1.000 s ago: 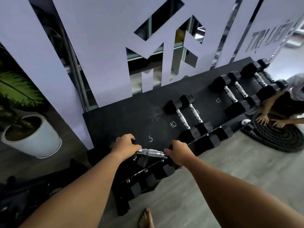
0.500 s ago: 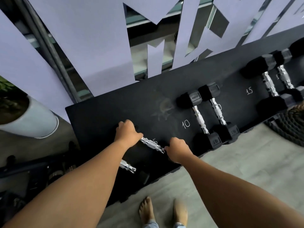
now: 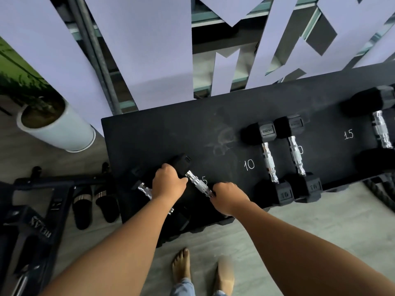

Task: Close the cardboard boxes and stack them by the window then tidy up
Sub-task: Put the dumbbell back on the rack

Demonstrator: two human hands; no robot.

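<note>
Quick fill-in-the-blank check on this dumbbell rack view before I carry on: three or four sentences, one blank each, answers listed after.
1. Both hands, left hand and right hand, hold one dumbbell beside the chalk number ____.
2. The pair of dumbbells to its right has ____ printed on its near ends.
3. Left of the black rack on the floor lies a pair of black ____.
4. The white pot stands to the rack's ____.

Answers: 5; 10; slippers; left
</note>
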